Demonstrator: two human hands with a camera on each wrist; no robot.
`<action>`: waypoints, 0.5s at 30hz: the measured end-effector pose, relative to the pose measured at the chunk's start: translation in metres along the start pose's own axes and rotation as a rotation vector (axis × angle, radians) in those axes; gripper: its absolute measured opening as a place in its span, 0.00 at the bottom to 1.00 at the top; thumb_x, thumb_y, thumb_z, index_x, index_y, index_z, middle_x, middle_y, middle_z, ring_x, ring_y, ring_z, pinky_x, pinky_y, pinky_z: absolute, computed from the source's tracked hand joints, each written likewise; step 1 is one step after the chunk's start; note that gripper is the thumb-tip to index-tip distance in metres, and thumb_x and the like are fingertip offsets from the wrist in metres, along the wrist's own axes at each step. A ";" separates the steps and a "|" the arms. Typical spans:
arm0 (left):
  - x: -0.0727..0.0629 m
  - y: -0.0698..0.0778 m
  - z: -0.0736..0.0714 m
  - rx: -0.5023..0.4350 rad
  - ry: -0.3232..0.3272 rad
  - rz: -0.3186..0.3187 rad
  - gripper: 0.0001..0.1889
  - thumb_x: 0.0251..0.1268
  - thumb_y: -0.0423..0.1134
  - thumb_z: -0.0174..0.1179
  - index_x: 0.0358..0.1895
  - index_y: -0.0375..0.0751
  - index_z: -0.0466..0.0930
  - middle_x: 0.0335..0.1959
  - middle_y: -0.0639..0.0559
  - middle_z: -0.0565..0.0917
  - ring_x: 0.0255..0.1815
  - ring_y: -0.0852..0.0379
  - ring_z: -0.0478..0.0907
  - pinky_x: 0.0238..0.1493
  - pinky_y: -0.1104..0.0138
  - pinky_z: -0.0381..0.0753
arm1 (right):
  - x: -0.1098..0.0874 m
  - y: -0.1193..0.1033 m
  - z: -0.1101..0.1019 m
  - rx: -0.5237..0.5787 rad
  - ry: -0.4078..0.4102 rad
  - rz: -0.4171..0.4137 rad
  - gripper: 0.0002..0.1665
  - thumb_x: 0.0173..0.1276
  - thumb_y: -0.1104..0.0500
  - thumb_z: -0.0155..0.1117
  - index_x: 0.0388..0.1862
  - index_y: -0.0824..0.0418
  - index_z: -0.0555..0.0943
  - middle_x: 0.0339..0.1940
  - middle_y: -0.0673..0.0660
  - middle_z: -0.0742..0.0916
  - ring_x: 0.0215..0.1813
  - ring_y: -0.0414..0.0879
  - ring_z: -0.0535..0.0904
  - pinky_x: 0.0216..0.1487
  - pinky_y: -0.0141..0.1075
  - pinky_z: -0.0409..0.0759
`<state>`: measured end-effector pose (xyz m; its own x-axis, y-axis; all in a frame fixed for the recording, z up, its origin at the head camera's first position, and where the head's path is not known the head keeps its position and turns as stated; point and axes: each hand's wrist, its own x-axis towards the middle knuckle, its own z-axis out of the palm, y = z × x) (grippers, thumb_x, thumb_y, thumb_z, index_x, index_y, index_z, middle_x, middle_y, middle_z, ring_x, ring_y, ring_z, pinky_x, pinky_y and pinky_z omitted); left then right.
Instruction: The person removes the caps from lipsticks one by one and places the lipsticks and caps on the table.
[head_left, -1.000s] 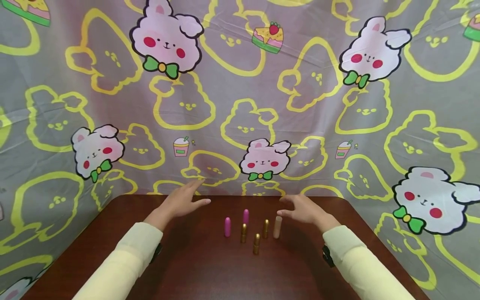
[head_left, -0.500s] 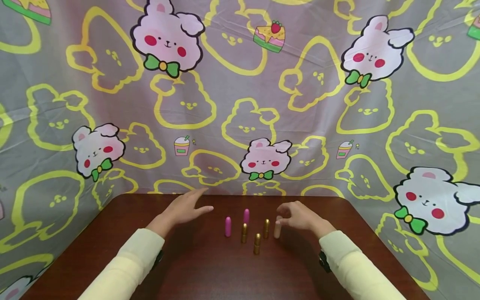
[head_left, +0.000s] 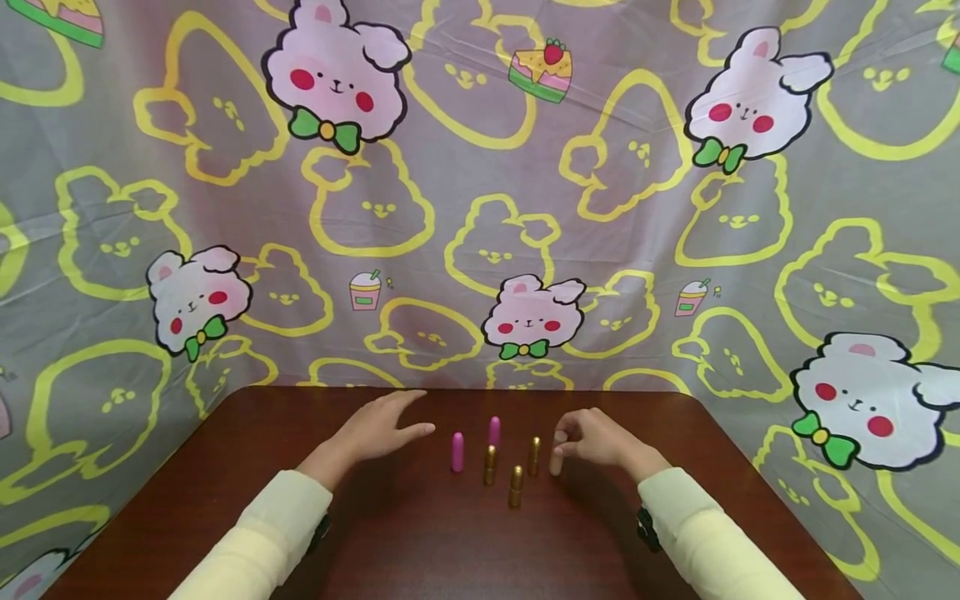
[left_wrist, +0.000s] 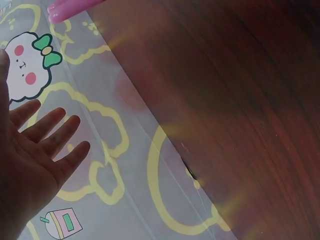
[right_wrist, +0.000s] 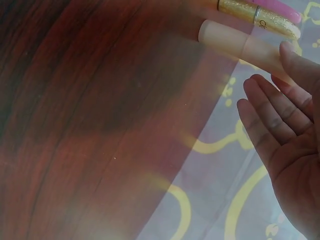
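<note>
In the head view my right hand [head_left: 600, 437] pinches the upper end of an upright beige lipstick tube [head_left: 555, 465] between thumb and index finger. The right wrist view shows the tube's smooth, pale lower part [right_wrist: 225, 40], with the other fingers held away from it. Just left of it stands a gold lipstick tube [head_left: 534, 457]. Two more gold tubes stand nearer the middle, one in front [head_left: 516, 487] and one to the left [head_left: 490, 467]. My left hand [head_left: 378, 429] hovers left of a pink lipstick tube [head_left: 457, 452], its fingers extended and holding nothing.
Behind the others stands a second pink tube [head_left: 494, 430]. Everything rests on a dark reddish-brown wooden table [head_left: 450, 546]. A grey curtain [head_left: 450, 175] with yellow outlines and white bunny faces hangs around its back and sides.
My right hand has come down onto the beige tube and its thumb and index finger have closed on the top. My left hand has drifted slightly right and lower, towards the pink tube.
</note>
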<state>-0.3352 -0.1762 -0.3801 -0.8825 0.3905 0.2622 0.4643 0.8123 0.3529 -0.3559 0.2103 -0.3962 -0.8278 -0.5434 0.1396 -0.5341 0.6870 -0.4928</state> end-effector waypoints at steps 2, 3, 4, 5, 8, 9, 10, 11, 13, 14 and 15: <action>0.000 0.001 0.001 -0.015 -0.001 -0.010 0.39 0.62 0.66 0.57 0.69 0.42 0.69 0.66 0.43 0.72 0.67 0.44 0.68 0.64 0.48 0.66 | 0.000 0.000 0.000 -0.002 0.004 -0.015 0.07 0.62 0.61 0.71 0.31 0.56 0.80 0.26 0.45 0.82 0.30 0.42 0.75 0.29 0.35 0.73; -0.001 0.002 0.001 -0.021 -0.001 -0.016 0.39 0.62 0.66 0.57 0.69 0.43 0.69 0.66 0.44 0.72 0.67 0.44 0.68 0.65 0.49 0.65 | 0.000 0.001 0.001 -0.004 0.007 -0.022 0.06 0.62 0.62 0.71 0.30 0.56 0.80 0.26 0.45 0.82 0.29 0.41 0.74 0.29 0.35 0.73; -0.001 0.002 0.001 -0.025 0.001 -0.019 0.39 0.62 0.65 0.57 0.69 0.43 0.69 0.66 0.43 0.72 0.67 0.44 0.68 0.64 0.48 0.65 | 0.000 0.001 0.001 -0.010 0.009 -0.028 0.06 0.62 0.62 0.70 0.30 0.56 0.80 0.26 0.44 0.82 0.28 0.41 0.74 0.29 0.34 0.72; -0.002 0.003 0.002 -0.031 0.001 -0.024 0.39 0.62 0.65 0.58 0.69 0.43 0.69 0.66 0.43 0.72 0.67 0.44 0.67 0.64 0.48 0.65 | 0.000 0.001 0.001 -0.012 0.013 -0.033 0.07 0.62 0.63 0.70 0.30 0.56 0.80 0.25 0.44 0.82 0.28 0.40 0.74 0.28 0.34 0.72; -0.003 0.004 0.003 -0.057 -0.001 -0.040 0.38 0.61 0.64 0.59 0.69 0.43 0.69 0.66 0.43 0.72 0.67 0.44 0.67 0.65 0.48 0.65 | -0.001 0.003 0.003 -0.019 0.024 -0.041 0.07 0.62 0.64 0.70 0.29 0.56 0.80 0.24 0.44 0.82 0.27 0.39 0.73 0.28 0.33 0.72; -0.003 0.005 0.004 -0.065 -0.002 -0.044 0.38 0.61 0.64 0.59 0.69 0.43 0.69 0.66 0.43 0.72 0.67 0.44 0.67 0.65 0.48 0.65 | -0.001 0.003 0.003 -0.017 0.029 -0.039 0.07 0.62 0.64 0.70 0.29 0.56 0.80 0.24 0.44 0.82 0.27 0.39 0.73 0.27 0.33 0.72; -0.004 0.005 0.005 -0.074 -0.003 -0.049 0.38 0.61 0.64 0.59 0.69 0.43 0.69 0.66 0.43 0.72 0.67 0.43 0.67 0.65 0.48 0.65 | -0.001 0.004 0.003 -0.013 0.035 -0.039 0.07 0.61 0.65 0.70 0.29 0.56 0.80 0.24 0.44 0.82 0.26 0.39 0.73 0.27 0.33 0.72; -0.004 0.006 0.005 -0.083 -0.006 -0.056 0.38 0.61 0.64 0.59 0.69 0.43 0.69 0.66 0.44 0.72 0.68 0.44 0.66 0.65 0.48 0.64 | -0.002 0.004 0.003 -0.008 0.038 -0.036 0.07 0.61 0.65 0.70 0.29 0.56 0.80 0.24 0.44 0.82 0.27 0.39 0.74 0.27 0.33 0.72; -0.005 0.007 0.006 -0.094 -0.004 -0.062 0.38 0.61 0.64 0.60 0.69 0.44 0.69 0.66 0.44 0.72 0.68 0.43 0.66 0.65 0.47 0.65 | -0.003 0.003 0.002 0.006 0.041 -0.026 0.06 0.62 0.65 0.70 0.29 0.57 0.81 0.24 0.45 0.82 0.27 0.40 0.74 0.28 0.33 0.73; -0.006 0.008 0.006 -0.097 -0.003 -0.063 0.38 0.60 0.64 0.60 0.69 0.44 0.69 0.66 0.44 0.72 0.68 0.43 0.66 0.65 0.47 0.65 | -0.004 0.003 0.002 0.017 0.046 -0.026 0.06 0.61 0.66 0.70 0.29 0.57 0.81 0.25 0.45 0.82 0.28 0.40 0.75 0.28 0.34 0.74; -0.006 0.008 0.007 -0.099 -0.001 -0.062 0.38 0.60 0.64 0.60 0.69 0.44 0.69 0.66 0.44 0.72 0.68 0.43 0.66 0.65 0.47 0.65 | -0.005 0.002 0.001 0.023 0.050 -0.023 0.06 0.62 0.65 0.70 0.30 0.57 0.81 0.25 0.45 0.83 0.28 0.40 0.75 0.28 0.34 0.75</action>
<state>-0.3269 -0.1689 -0.3848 -0.9098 0.3416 0.2359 0.4140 0.7880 0.4557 -0.3529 0.2137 -0.3985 -0.8235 -0.5334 0.1934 -0.5490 0.6631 -0.5088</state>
